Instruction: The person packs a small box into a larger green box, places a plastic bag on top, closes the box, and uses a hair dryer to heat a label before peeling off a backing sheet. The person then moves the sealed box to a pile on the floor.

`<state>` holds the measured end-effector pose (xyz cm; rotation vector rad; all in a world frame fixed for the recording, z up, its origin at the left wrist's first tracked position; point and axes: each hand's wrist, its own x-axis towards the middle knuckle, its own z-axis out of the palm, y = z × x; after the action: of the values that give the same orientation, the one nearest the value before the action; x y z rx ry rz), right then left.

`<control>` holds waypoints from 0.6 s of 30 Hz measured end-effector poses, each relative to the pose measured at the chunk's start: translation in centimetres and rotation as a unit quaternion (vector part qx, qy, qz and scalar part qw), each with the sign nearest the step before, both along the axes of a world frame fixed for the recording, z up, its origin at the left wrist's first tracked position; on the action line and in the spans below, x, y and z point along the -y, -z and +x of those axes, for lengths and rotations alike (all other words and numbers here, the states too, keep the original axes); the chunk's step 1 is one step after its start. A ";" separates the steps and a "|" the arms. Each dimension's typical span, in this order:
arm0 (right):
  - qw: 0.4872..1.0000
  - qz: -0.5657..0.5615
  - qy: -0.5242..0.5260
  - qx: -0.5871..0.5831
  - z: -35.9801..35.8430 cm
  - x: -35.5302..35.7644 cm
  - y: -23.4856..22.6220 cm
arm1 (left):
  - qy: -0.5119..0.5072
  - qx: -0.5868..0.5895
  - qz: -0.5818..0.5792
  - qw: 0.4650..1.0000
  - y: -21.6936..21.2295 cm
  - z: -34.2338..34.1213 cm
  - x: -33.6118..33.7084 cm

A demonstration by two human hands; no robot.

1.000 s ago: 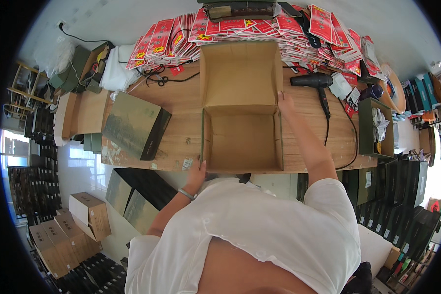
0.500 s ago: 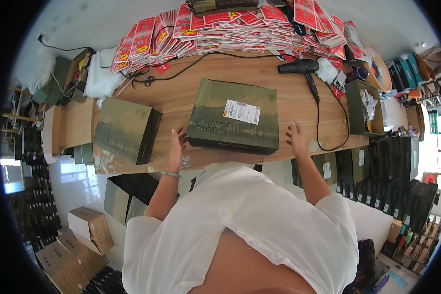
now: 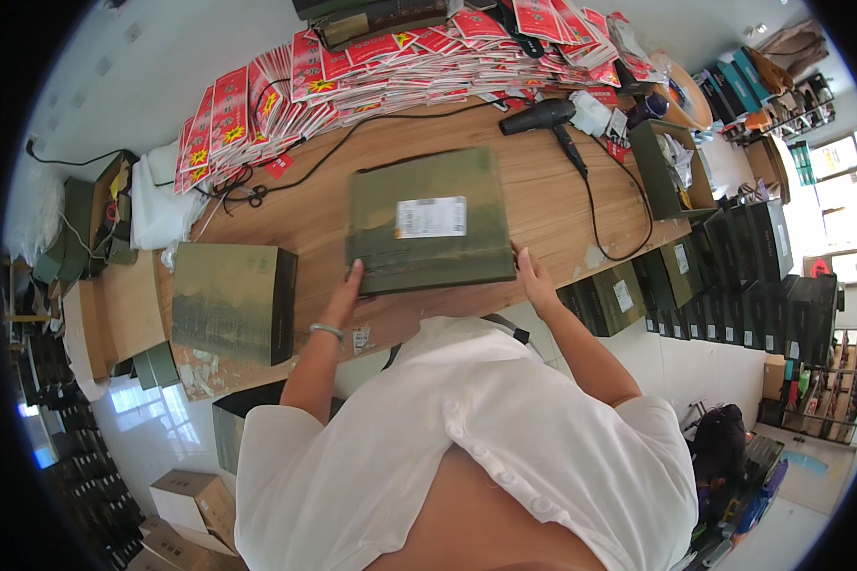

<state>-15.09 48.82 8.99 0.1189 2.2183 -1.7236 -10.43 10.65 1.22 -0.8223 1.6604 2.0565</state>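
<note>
Between my two hands is a flat dark green cardboard box (image 3: 428, 262) with a white label on its top. My left hand (image 3: 343, 297) grips its near left corner, the thumb lying along the side and the other fingers hidden under or behind the box. At the near right corner my right hand (image 3: 535, 279) holds the opposite side, its fingers partly hidden by the box. The top face is turned toward me; whether the box is off the table I cannot tell. A second green box (image 3: 224, 290) sits to the left, apart from my left hand.
Stacked red printed packets (image 3: 390, 71) line the wooden table's (image 3: 305, 209) back edge. A black hair dryer (image 3: 538, 116) with its cord and an open green box (image 3: 671, 171) are at the right. Scissors (image 3: 243, 195) lie back left. More boxes (image 3: 733, 276) stand beyond the right edge.
Both hands have come in from beside the box and taken hold of its near corners. The box's top has tipped toward me. The whole view has turned and shifted.
</note>
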 end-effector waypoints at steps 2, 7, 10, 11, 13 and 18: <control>0.991 -0.013 -0.099 -0.086 1.2 1.9 -6.8 | 0.010 0.039 0.057 0.998 1.6 0.6 4.2; 0.952 0.066 -0.071 -0.291 1.2 3.9 -10.7 | -0.188 -0.103 -0.076 0.974 -8.2 -1.2 7.8; 0.979 0.055 0.030 -0.195 -1.7 1.3 -4.3 | -0.149 -0.185 -0.136 0.962 -19.5 -1.6 7.1; 0.988 0.040 0.055 -0.138 -2.9 0.0 -2.4 | -0.123 -0.206 -0.206 0.949 -19.9 -1.7 8.2; 0.988 0.080 0.069 -0.113 -5.1 -3.1 1.2 | -0.079 -0.204 -0.330 0.918 -20.8 -1.5 7.3; 0.958 0.257 0.090 -0.090 -15.4 -12.2 5.6 | -0.046 -0.221 -0.429 0.875 -21.8 -1.4 1.1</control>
<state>-30.52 61.04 3.42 0.3039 2.8262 -1.2320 -11.81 9.59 23.02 -0.6871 2.9310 1.5695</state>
